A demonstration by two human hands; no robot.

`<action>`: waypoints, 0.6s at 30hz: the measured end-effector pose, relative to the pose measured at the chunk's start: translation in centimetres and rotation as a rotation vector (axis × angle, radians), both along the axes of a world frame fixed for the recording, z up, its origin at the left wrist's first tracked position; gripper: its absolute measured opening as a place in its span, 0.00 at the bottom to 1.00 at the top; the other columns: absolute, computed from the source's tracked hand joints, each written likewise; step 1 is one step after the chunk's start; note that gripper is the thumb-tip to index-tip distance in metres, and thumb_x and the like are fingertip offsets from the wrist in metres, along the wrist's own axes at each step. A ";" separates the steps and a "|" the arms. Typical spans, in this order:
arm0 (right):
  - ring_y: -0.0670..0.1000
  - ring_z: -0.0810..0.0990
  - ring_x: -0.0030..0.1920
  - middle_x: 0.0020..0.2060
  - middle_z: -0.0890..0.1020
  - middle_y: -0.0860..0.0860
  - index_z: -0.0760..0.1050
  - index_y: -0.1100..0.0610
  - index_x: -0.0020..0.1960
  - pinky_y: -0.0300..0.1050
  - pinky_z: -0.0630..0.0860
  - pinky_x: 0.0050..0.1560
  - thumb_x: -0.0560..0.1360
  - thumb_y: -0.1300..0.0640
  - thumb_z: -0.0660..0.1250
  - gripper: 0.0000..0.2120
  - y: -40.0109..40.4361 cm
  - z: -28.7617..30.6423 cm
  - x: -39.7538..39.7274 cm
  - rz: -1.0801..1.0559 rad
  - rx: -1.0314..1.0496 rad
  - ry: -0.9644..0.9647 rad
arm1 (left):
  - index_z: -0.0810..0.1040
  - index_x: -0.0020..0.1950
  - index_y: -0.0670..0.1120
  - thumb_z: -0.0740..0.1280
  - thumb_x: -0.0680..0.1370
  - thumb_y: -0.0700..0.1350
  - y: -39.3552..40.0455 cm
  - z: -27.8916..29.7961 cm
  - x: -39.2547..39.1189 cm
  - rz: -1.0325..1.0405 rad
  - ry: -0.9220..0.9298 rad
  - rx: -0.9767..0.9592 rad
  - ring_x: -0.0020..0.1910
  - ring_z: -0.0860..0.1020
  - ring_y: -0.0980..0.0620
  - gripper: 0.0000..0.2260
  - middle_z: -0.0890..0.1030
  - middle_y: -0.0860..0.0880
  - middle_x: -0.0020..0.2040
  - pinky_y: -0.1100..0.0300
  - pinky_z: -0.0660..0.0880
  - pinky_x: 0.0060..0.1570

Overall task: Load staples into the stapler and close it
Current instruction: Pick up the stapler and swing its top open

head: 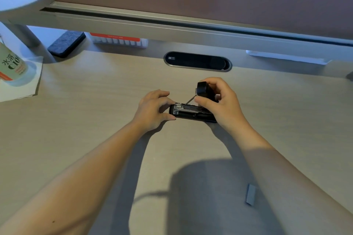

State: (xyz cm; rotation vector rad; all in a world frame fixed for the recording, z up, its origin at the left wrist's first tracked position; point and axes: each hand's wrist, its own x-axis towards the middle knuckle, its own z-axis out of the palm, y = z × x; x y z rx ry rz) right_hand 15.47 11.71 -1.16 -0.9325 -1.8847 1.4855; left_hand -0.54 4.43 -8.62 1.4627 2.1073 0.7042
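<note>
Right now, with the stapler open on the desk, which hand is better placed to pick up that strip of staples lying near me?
Probably the right hand: the staple strip lies on its side, while the left hand braces the stapler.

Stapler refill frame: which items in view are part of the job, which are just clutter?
In the job:
- stapler, lid swung open
- left hand steadying its front end
- right hand holding the raised lid
- strip of staples, loose on the desk

Lying about:
- bottle on a paper sheet
- grey felt eraser
- white box with red label
- cable grommet
</note>
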 end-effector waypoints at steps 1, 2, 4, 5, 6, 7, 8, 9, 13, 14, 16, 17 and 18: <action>0.33 0.74 0.35 0.40 0.75 0.48 0.69 0.52 0.45 0.23 0.70 0.32 0.68 0.68 0.67 0.14 0.1 0.2 0.3 0.001 0.016 0.006 | 0.78 0.55 0.46 0.72 0.66 0.44 -0.1 0.0 0.0 0.006 -0.003 -0.003 0.69 0.62 0.46 0.18 0.71 0.45 0.67 0.57 0.56 0.67; 0.32 0.74 0.34 0.39 0.74 0.45 0.69 0.49 0.44 0.23 0.71 0.33 0.69 0.68 0.66 0.14 0.3 0.5 0.7 0.002 0.029 0.002 | 0.78 0.55 0.46 0.72 0.66 0.44 -0.1 0.0 0.1 0.014 -0.006 -0.001 0.70 0.62 0.46 0.18 0.71 0.45 0.67 0.57 0.56 0.66; 0.30 0.74 0.35 0.40 0.73 0.42 0.67 0.47 0.45 0.22 0.71 0.36 0.71 0.66 0.65 0.15 0.7 0.8 2.0 0.003 0.080 -0.031 | 0.78 0.55 0.44 0.72 0.65 0.44 -0.4 0.1 0.2 0.020 0.006 0.006 0.69 0.63 0.45 0.18 0.72 0.44 0.66 0.58 0.57 0.66; 0.30 0.74 0.38 0.40 0.73 0.40 0.66 0.48 0.46 0.20 0.71 0.38 0.71 0.65 0.65 0.14 0.9 1.0 2.6 -0.004 0.118 -0.056 | 0.78 0.55 0.44 0.73 0.65 0.44 -0.5 0.1 0.4 0.021 0.015 0.006 0.69 0.64 0.45 0.19 0.72 0.43 0.66 0.58 0.57 0.65; 0.31 0.75 0.40 0.41 0.72 0.39 0.65 0.49 0.49 0.19 0.70 0.39 0.71 0.65 0.65 0.14 1.2 1.0 3.4 -0.022 0.154 -0.082 | 0.78 0.54 0.44 0.73 0.65 0.43 -0.7 0.1 0.5 0.024 0.020 0.006 0.68 0.64 0.45 0.18 0.72 0.43 0.65 0.57 0.58 0.65; 0.34 0.74 0.42 0.41 0.72 0.39 0.65 0.50 0.50 0.19 0.69 0.41 0.71 0.65 0.65 0.15 1.4 1.0 4.1 -0.042 0.187 -0.106 | 0.78 0.54 0.44 0.73 0.65 0.43 -0.8 0.2 0.7 0.031 0.020 0.004 0.68 0.65 0.45 0.18 0.73 0.43 0.65 0.57 0.58 0.65; 0.36 0.73 0.44 0.41 0.71 0.39 0.65 0.51 0.52 0.19 0.69 0.43 0.71 0.65 0.65 0.15 1.6 0.9 4.8 -0.060 0.214 -0.133 | 0.78 0.54 0.44 0.73 0.65 0.43 -1.0 0.3 0.8 0.036 0.021 0.003 0.67 0.65 0.44 0.18 0.73 0.43 0.64 0.56 0.59 0.65; 0.37 0.73 0.44 0.41 0.71 0.39 0.65 0.53 0.53 0.20 0.69 0.44 0.71 0.66 0.64 0.15 1.7 0.8 5.5 -0.071 0.235 -0.162 | 0.78 0.54 0.44 0.73 0.65 0.43 -1.2 0.3 1.0 0.036 0.026 0.003 0.67 0.66 0.44 0.18 0.73 0.42 0.64 0.55 0.60 0.64; 0.44 0.71 0.42 0.41 0.72 0.44 0.69 0.61 0.56 0.31 0.66 0.40 0.71 0.66 0.65 0.15 2.0 0.3 8.3 -0.122 0.273 -0.305 | 0.79 0.53 0.43 0.73 0.65 0.41 -2.1 0.5 1.6 0.056 0.028 0.005 0.66 0.67 0.42 0.17 0.74 0.41 0.63 0.53 0.62 0.64; 0.47 0.71 0.43 0.44 0.73 0.48 0.70 0.61 0.56 0.31 0.64 0.38 0.70 0.65 0.67 0.16 2.2 0.0 9.0 -0.134 0.284 -0.357 | 0.78 0.53 0.43 0.73 0.65 0.41 -2.3 0.5 1.7 0.061 0.030 0.003 0.66 0.67 0.42 0.17 0.74 0.41 0.63 0.53 0.62 0.64; 0.51 0.70 0.48 0.51 0.73 0.55 0.71 0.63 0.56 0.32 0.61 0.39 0.69 0.64 0.69 0.17 2.3 -0.5 10.3 -0.125 0.338 -0.492 | 0.79 0.53 0.43 0.73 0.65 0.41 -2.8 0.5 2.1 0.055 0.048 -0.004 0.66 0.67 0.43 0.17 0.74 0.41 0.63 0.54 0.62 0.63; 0.52 0.70 0.49 0.52 0.73 0.57 0.72 0.63 0.56 0.32 0.60 0.41 0.68 0.63 0.69 0.17 2.3 -0.9 10.9 -0.119 0.353 -0.544 | 0.79 0.54 0.43 0.72 0.65 0.41 -3.0 0.5 2.4 0.048 0.058 -0.005 0.66 0.68 0.43 0.17 0.74 0.41 0.64 0.54 0.63 0.63; 0.54 0.71 0.51 0.54 0.74 0.59 0.72 0.63 0.56 0.32 0.60 0.42 0.69 0.63 0.69 0.17 2.3 -1.2 11.4 -0.119 0.356 -0.577 | 0.79 0.54 0.43 0.73 0.65 0.42 -3.2 0.5 2.8 0.043 0.066 0.000 0.66 0.68 0.42 0.17 0.74 0.42 0.63 0.54 0.63 0.63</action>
